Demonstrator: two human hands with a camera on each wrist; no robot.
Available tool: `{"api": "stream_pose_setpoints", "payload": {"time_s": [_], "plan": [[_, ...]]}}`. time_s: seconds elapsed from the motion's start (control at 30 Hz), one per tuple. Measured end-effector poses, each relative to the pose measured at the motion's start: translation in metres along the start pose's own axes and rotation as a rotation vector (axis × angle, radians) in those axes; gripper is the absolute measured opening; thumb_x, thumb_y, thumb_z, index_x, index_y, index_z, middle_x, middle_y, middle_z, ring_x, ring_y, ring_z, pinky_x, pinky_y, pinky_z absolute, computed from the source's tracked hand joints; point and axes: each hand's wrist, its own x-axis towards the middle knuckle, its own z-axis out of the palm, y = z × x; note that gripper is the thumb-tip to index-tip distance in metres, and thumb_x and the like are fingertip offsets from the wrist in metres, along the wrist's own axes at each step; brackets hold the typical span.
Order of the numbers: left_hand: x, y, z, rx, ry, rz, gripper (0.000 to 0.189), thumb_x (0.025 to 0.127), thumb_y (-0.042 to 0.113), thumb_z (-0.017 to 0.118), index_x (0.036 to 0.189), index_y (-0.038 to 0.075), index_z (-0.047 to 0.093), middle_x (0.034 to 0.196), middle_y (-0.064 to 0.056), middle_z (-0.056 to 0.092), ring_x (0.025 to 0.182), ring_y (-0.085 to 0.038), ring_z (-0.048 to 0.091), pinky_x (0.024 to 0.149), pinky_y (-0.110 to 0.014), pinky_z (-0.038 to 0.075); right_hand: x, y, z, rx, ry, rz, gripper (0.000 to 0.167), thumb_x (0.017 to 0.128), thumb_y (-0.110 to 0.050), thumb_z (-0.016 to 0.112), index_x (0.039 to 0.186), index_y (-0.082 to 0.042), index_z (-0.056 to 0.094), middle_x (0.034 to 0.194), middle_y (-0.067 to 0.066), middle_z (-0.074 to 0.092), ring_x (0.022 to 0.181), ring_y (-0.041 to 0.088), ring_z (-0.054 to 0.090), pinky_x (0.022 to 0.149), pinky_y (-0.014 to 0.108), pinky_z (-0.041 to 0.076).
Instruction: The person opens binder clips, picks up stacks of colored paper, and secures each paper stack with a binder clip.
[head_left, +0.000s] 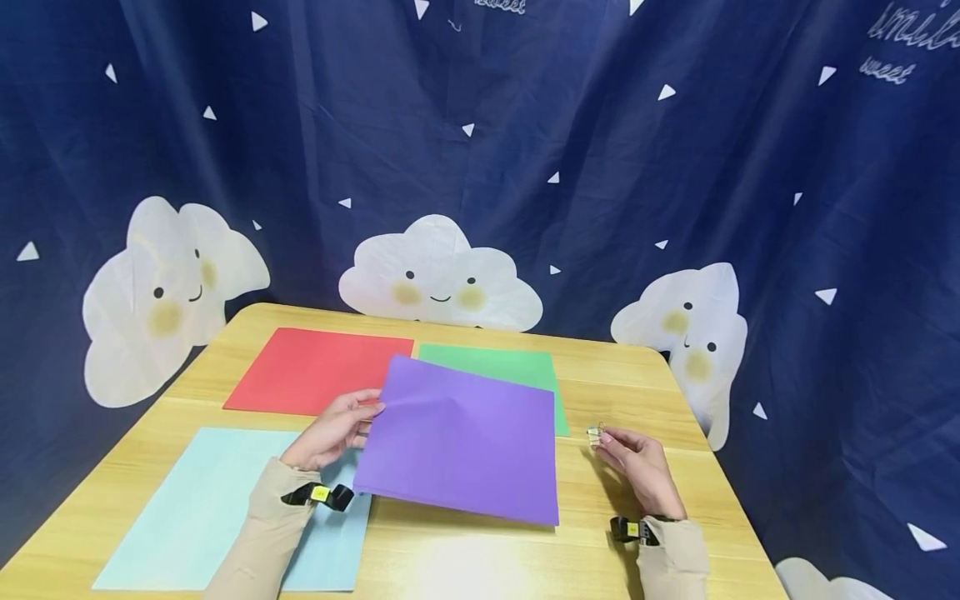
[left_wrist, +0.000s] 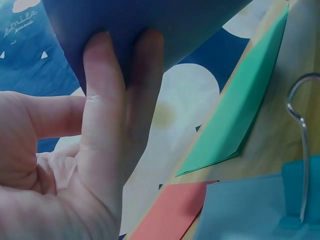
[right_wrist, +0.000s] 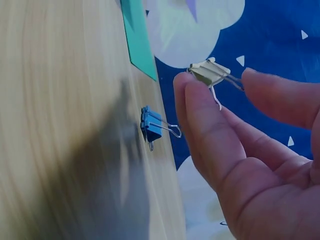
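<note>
My left hand (head_left: 337, 429) pinches the left edge of a purple paper sheet (head_left: 461, 446), which is lifted and tilted above the table. In the left wrist view, two fingers (left_wrist: 102, 100) lie along the sheet's shaded side. Over the right of the table, my right hand (head_left: 641, 467) holds a small pale yellow binder clip (right_wrist: 210, 71) by its wire handles between thumb and fingertips. A blue binder clip (right_wrist: 151, 124) lies on the tabletop beyond those fingers.
Red paper (head_left: 318, 371) lies at the back left, green paper (head_left: 517, 362) behind the purple sheet. Light blue paper (head_left: 191, 508) lies under the left forearm, with a teal binder clip (left_wrist: 300, 187) on its edge. A dark blue curtain (head_left: 480, 167) surrounds the wooden table (head_left: 622, 383).
</note>
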Motion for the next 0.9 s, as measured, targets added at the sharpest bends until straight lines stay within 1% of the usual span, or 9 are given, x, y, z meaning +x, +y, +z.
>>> {"api": "stream_pose_setpoints", "payload": {"time_s": [0.1, 0.2, 0.33, 0.43, 0.6, 0.73, 0.8, 0.9], "plan": [[0.000, 0.000, -0.002, -0.016, -0.007, 0.009, 0.057, 0.111, 0.013, 0.047, 0.157, -0.008, 0.022, 0.102, 0.004, 0.075, 0.083, -0.010, 0.076, 0.070, -0.027, 0.065, 0.000, 0.000, 0.001, 0.009, 0.006, -0.015, 0.050, 0.101, 0.000, 0.062, 0.141, 0.024, 0.043, 0.116, 0.012, 0.072, 0.096, 0.012, 0.077, 0.097, 0.028, 0.059], [-0.001, 0.001, -0.005, -0.032, -0.003, 0.017, 0.057, 0.111, 0.014, 0.047, 0.157, -0.008, 0.022, 0.103, 0.005, 0.075, 0.082, -0.009, 0.075, 0.070, -0.026, 0.064, 0.000, -0.001, 0.003, 0.016, 0.005, -0.016, 0.050, 0.101, -0.001, 0.062, 0.142, 0.022, 0.044, 0.117, 0.012, 0.071, 0.096, 0.011, 0.077, 0.096, 0.027, 0.059], [-0.002, 0.002, -0.005, -0.048, 0.013, 0.025, 0.061, 0.110, 0.014, 0.048, 0.158, -0.009, 0.017, 0.092, 0.009, 0.069, 0.074, -0.003, 0.070, 0.067, -0.022, 0.063, 0.000, -0.003, 0.007, 0.040, 0.023, -0.020, 0.050, 0.100, -0.002, 0.064, 0.141, 0.022, 0.046, 0.110, 0.009, 0.074, 0.093, 0.013, 0.077, 0.094, 0.027, 0.060], [-0.003, 0.004, -0.005, -0.064, 0.021, 0.030, 0.065, 0.110, 0.013, 0.049, 0.159, -0.010, 0.013, 0.086, 0.011, 0.063, 0.068, 0.000, 0.065, 0.064, -0.019, 0.061, -0.001, -0.004, 0.011, 0.049, 0.027, -0.033, 0.050, 0.099, -0.003, 0.067, 0.138, 0.023, 0.049, 0.102, 0.006, 0.078, 0.090, 0.014, 0.078, 0.091, 0.029, 0.062], [-0.003, 0.007, -0.006, -0.082, 0.021, 0.035, 0.065, 0.110, 0.012, 0.048, 0.159, -0.010, 0.011, 0.087, 0.011, 0.063, 0.068, 0.000, 0.065, 0.065, -0.018, 0.061, -0.002, -0.005, 0.017, 0.056, 0.022, -0.052, 0.047, 0.098, -0.005, 0.070, 0.132, 0.022, 0.053, 0.094, 0.004, 0.080, 0.084, 0.014, 0.078, 0.086, 0.031, 0.064], [-0.004, 0.008, -0.006, -0.092, 0.015, 0.037, 0.060, 0.110, 0.012, 0.048, 0.157, -0.009, 0.016, 0.090, 0.009, 0.067, 0.071, -0.001, 0.068, 0.068, -0.021, 0.063, -0.001, -0.005, 0.022, 0.080, 0.038, -0.056, 0.036, 0.096, -0.006, 0.072, 0.123, 0.016, 0.063, 0.090, 0.003, 0.080, 0.080, 0.014, 0.077, 0.085, 0.033, 0.065], [-0.005, 0.008, -0.006, -0.095, 0.015, 0.038, 0.058, 0.110, 0.011, 0.047, 0.156, -0.009, 0.019, 0.091, 0.009, 0.068, 0.071, -0.002, 0.069, 0.068, -0.021, 0.063, -0.001, -0.005, 0.025, 0.095, 0.049, -0.060, 0.026, 0.095, -0.007, 0.073, 0.116, 0.009, 0.069, 0.088, 0.003, 0.080, 0.078, 0.014, 0.077, 0.083, 0.033, 0.065], [-0.005, 0.007, -0.005, -0.093, 0.014, 0.041, 0.055, 0.110, 0.011, 0.047, 0.155, -0.009, 0.021, 0.090, 0.009, 0.068, 0.070, -0.002, 0.069, 0.067, -0.021, 0.063, -0.001, -0.005, 0.028, 0.145, 0.064, -0.061, 0.012, 0.095, -0.007, 0.073, 0.105, -0.001, 0.075, 0.087, 0.002, 0.080, 0.076, 0.014, 0.077, 0.081, 0.033, 0.065]]}}
